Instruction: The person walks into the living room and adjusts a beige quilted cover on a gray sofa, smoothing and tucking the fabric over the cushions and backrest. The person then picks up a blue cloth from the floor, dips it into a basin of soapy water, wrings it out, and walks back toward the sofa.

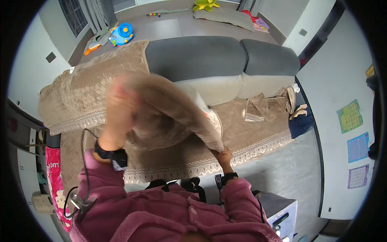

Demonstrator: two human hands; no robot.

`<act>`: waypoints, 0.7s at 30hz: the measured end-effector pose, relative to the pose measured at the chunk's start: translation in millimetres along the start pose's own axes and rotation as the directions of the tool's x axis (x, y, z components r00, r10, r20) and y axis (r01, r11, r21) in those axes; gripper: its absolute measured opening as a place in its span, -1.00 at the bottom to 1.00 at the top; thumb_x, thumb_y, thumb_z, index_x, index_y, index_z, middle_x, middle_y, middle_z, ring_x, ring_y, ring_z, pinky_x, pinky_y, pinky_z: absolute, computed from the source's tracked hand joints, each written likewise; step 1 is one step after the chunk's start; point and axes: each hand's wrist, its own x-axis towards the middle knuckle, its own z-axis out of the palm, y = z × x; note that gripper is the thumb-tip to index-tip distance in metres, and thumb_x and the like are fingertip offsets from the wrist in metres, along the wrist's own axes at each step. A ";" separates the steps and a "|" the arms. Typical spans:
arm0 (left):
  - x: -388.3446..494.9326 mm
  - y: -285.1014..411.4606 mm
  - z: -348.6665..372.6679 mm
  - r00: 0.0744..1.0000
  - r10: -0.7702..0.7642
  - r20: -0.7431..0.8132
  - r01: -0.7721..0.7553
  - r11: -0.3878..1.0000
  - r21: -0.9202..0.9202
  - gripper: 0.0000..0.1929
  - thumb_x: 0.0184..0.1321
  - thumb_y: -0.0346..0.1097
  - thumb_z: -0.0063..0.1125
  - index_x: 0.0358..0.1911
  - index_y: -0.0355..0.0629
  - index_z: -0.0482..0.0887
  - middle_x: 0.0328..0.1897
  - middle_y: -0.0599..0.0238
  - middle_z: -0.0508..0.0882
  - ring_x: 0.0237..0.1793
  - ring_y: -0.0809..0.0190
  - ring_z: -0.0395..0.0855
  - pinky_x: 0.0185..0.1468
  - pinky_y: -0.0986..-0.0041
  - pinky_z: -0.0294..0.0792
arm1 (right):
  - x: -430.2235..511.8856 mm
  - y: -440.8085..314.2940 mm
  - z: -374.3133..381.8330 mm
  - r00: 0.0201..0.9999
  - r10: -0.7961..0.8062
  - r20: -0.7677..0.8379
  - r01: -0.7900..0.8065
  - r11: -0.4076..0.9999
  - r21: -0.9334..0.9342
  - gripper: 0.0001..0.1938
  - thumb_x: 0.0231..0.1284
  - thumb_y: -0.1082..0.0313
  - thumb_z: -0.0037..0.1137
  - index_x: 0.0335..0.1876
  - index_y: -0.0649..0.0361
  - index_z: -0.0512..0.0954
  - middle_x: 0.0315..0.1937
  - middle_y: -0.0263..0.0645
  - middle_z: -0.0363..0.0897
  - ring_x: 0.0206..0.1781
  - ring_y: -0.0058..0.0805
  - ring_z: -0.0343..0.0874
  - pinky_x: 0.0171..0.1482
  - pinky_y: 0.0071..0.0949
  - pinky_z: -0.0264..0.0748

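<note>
My left hand (121, 106), blurred by motion, is raised at left and closed on one end of a brown plush cover (163, 115). The cover hangs in a curved, blurred sheet between both hands, above the sofa seat. Lower down, my right hand (224, 155) grips its other end near the seat's lace-trimmed front edge. Behind it stands a sofa (196, 57) with grey back cushions; a matching quilted cover (87, 87) lies over the left part of the backrest.
Crumpled brown covers (261, 106) and dark blue cloth (300, 121) lie at the seat's right end. A small cabinet (279, 211) stands at lower right. A pink blanket (54, 178) hangs at left. Behind the sofa is a blue toy (122, 34).
</note>
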 end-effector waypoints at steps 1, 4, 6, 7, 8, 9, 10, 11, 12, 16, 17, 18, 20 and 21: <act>8.6 1.8 -3.5 0.995 0.085 -0.058 -0.090 0.992 -0.084 -0.59 0.45 -0.19 0.16 0.25 -0.25 0.48 0.09 0.24 0.68 0.10 0.27 0.65 0.20 0.40 0.49 | 4.2 16.6 -2.2 0.999 0.033 0.008 -0.033 0.995 -0.095 -0.76 0.03 0.12 0.45 -0.24 0.03 0.73 -0.31 -0.15 0.77 -0.18 -0.17 0.76 -0.09 -0.22 0.57; 40.6 9.2 -37.7 0.980 0.145 -0.138 -0.146 0.989 -0.001 -0.62 0.48 -0.24 0.09 0.26 -0.23 0.46 0.14 0.22 0.68 0.10 0.25 0.66 0.22 0.37 0.51 | 20.7 61.4 4.1 0.992 0.108 0.057 -0.093 0.969 -0.229 -0.82 0.13 0.11 0.37 -0.22 -0.05 0.74 -0.36 -0.23 0.77 -0.26 -0.22 0.76 -0.16 -0.29 0.60; 57.3 10.9 -72.7 0.986 0.119 -0.119 -0.125 0.991 -0.043 -0.66 0.49 -0.29 0.07 0.26 -0.22 0.49 0.13 0.22 0.70 0.08 0.30 0.67 0.22 0.42 0.50 | 41.3 83.4 -0.2 0.994 0.104 0.017 -0.102 0.992 -0.072 -0.85 0.10 0.28 0.32 -0.20 -0.06 0.72 -0.36 -0.21 0.75 -0.26 -0.19 0.74 -0.17 -0.30 0.59; 62.5 8.5 -91.7 0.977 0.112 -0.181 -0.102 0.993 0.063 -0.66 0.49 -0.29 0.07 0.25 -0.21 0.50 0.12 0.23 0.70 0.08 0.31 0.67 0.21 0.43 0.50 | 56.1 89.2 -7.2 0.981 0.192 0.029 -0.191 0.981 -0.020 -0.83 0.08 0.36 0.29 -0.20 -0.07 0.71 -0.36 -0.19 0.74 -0.26 -0.18 0.73 -0.18 -0.30 0.58; 66.0 5.6 -112.7 0.965 0.097 -0.243 -0.069 0.990 0.121 -0.67 0.49 -0.29 0.08 0.24 -0.21 0.51 0.11 0.25 0.71 0.07 0.32 0.67 0.21 0.44 0.50 | 69.0 92.0 -23.4 0.984 -0.110 -0.141 0.114 0.993 0.023 -0.77 0.08 0.43 0.20 -0.15 -0.08 0.69 -0.37 -0.17 0.72 -0.25 -0.11 0.72 -0.18 -0.28 0.59; 67.2 2.3 -135.2 0.939 0.077 -0.335 -0.025 0.987 0.157 -0.67 0.49 -0.29 0.08 0.23 -0.21 0.52 0.10 0.26 0.71 0.06 0.33 0.67 0.20 0.45 0.50 | 95.4 87.5 -38.8 0.999 0.030 -0.042 -0.027 0.997 0.071 -0.71 0.06 0.51 0.12 -0.12 -0.08 0.67 -0.37 -0.13 0.70 -0.26 -0.12 0.72 -0.18 -0.26 0.60; 65.8 -1.1 -159.4 0.930 0.041 -0.365 0.023 0.985 0.169 -0.69 0.49 -0.27 0.09 0.21 -0.21 0.55 0.10 0.29 0.71 0.05 0.35 0.67 0.16 0.47 0.50 | 101.0 82.6 -69.3 0.982 0.007 -0.189 -0.037 0.987 -0.158 -0.66 0.03 0.58 0.09 -0.11 -0.07 0.65 -0.37 -0.09 0.67 -0.27 -0.10 0.71 -0.17 -0.23 0.60; 60.3 -6.2 -183.1 0.910 0.018 -0.414 0.078 0.974 0.214 -0.69 0.49 -0.25 0.10 0.20 -0.20 0.57 0.09 0.30 0.72 0.04 0.36 0.67 0.16 0.48 0.48 | 124.6 68.7 -96.9 0.979 -0.079 -0.189 0.065 0.995 -0.081 -0.61 0.03 0.65 0.03 -0.09 -0.07 0.64 -0.34 -0.08 0.68 -0.27 -0.08 0.71 -0.15 -0.20 0.60; 55.3 -14.1 -206.7 0.883 0.007 -0.469 0.116 0.965 0.235 -0.69 0.49 -0.23 0.10 0.19 -0.20 0.58 0.09 0.31 0.72 0.03 0.37 0.66 0.16 0.49 0.47 | 134.6 51.4 -127.4 0.935 -0.246 -0.254 0.227 0.969 -0.102 -0.56 0.00 0.72 -0.02 -0.08 -0.04 0.64 -0.34 -0.08 0.69 -0.25 -0.07 0.71 -0.10 -0.21 0.60; -3.9 -42.9 -274.6 0.736 -0.021 -0.677 0.438 0.777 0.452 -0.69 0.48 -0.20 0.12 0.15 -0.21 0.65 0.06 0.37 0.71 0.08 0.41 0.58 0.24 0.49 0.36 | 170.4 -48.5 -229.1 0.831 -0.535 -0.154 0.437 0.798 -0.415 -0.61 -0.11 0.71 0.12 -0.13 0.09 0.66 -0.18 -0.16 0.72 -0.12 -0.06 0.68 -0.03 -0.22 0.57; -19.7 -40.5 -285.6 0.737 -0.139 -0.662 0.563 0.668 0.487 -0.69 0.46 -0.23 0.14 0.15 -0.23 0.66 0.10 0.35 0.70 0.13 0.41 0.53 0.26 0.49 0.33 | 173.7 -74.8 -245.1 0.811 -0.572 -0.121 0.425 0.719 -0.550 -0.64 -0.12 0.68 0.18 -0.17 0.06 0.67 -0.19 -0.19 0.72 -0.10 -0.11 0.66 0.01 -0.21 0.48; -34.8 -42.3 -291.0 0.760 -0.114 -0.639 0.612 0.456 0.646 -0.73 0.45 -0.24 0.16 0.07 -0.24 0.68 -0.06 0.39 0.73 -0.01 0.38 0.57 0.20 0.50 0.35 | 174.3 -97.8 -255.7 0.806 -0.586 -0.083 0.413 0.658 -0.629 -0.65 -0.12 0.65 0.21 -0.18 0.02 0.69 -0.22 -0.25 0.70 -0.05 -0.16 0.61 0.03 -0.21 0.41; -59.6 -44.7 -290.8 0.827 -0.182 -0.532 0.560 0.359 0.747 -0.76 0.45 -0.25 0.15 0.01 -0.25 0.69 -0.24 0.43 0.72 -0.17 0.41 0.56 0.05 0.53 0.39 | 181.2 -134.7 -271.0 0.773 -0.634 -0.027 0.442 0.569 -0.694 -0.69 -0.13 0.58 0.25 -0.22 -0.01 0.69 -0.27 -0.32 0.63 -0.08 -0.22 0.54 -0.04 -0.20 0.38; -65.8 -46.8 -287.9 0.843 -0.232 -0.486 0.537 0.299 0.789 -0.77 0.45 -0.25 0.15 -0.02 -0.25 0.69 -0.33 0.46 0.71 -0.26 0.42 0.55 -0.02 0.54 0.41 | 186.5 -146.2 -274.8 0.805 -0.594 -0.006 0.377 0.518 -0.768 -0.72 -0.12 0.54 0.27 -0.24 -0.02 0.70 -0.28 -0.33 0.63 -0.11 -0.21 0.54 -0.05 -0.21 0.37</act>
